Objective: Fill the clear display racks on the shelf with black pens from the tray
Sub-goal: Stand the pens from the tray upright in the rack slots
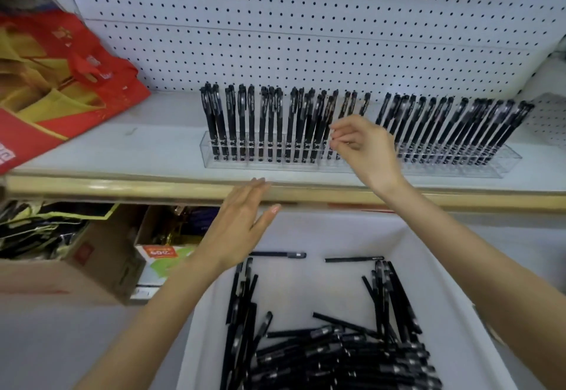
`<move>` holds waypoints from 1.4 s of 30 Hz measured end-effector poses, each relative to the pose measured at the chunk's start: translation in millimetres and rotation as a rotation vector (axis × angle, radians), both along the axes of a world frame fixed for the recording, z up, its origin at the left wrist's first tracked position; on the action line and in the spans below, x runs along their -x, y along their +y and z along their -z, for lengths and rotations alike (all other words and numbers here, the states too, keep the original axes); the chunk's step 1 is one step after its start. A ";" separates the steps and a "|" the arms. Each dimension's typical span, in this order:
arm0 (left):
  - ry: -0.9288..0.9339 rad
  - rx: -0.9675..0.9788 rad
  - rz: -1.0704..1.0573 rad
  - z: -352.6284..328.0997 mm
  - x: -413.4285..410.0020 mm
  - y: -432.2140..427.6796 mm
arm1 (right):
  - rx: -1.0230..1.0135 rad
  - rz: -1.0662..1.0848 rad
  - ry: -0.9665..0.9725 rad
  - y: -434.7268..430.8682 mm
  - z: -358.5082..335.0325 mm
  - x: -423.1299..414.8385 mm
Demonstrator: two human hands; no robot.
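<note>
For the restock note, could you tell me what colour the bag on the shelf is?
Red and gold bag, head view.

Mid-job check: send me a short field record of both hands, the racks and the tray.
left hand: open, holding nothing, over far left corner of the white rectangular tray
right hand: at the left clear plastic rack, fingers curled beside standing black pens; grip unclear
left rack gaps: near its right end
right clear plastic rack: densely filled
tray contents: many loose black pens

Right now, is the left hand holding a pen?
No, the left hand is flat with straight fingers, holding nothing, over the tray.
</note>
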State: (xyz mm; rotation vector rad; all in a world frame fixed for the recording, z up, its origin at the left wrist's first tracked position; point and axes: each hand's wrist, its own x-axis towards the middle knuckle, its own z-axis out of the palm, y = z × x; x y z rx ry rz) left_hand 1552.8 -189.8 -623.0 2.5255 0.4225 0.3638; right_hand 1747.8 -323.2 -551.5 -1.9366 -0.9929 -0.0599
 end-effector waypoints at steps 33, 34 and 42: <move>0.106 -0.154 0.112 67.8 -25.2 -56.2 | 0.880 -0.604 0.438 -121.5 183.5 98.2; 0.096 -0.156 0.113 68.4 -24.1 -57.0 | 0.877 -0.604 0.450 -121.7 183.4 98.4; 0.049 -0.096 0.137 69.1 -19.3 -57.5 | 0.490 -0.469 0.674 -121.3 175.0 95.6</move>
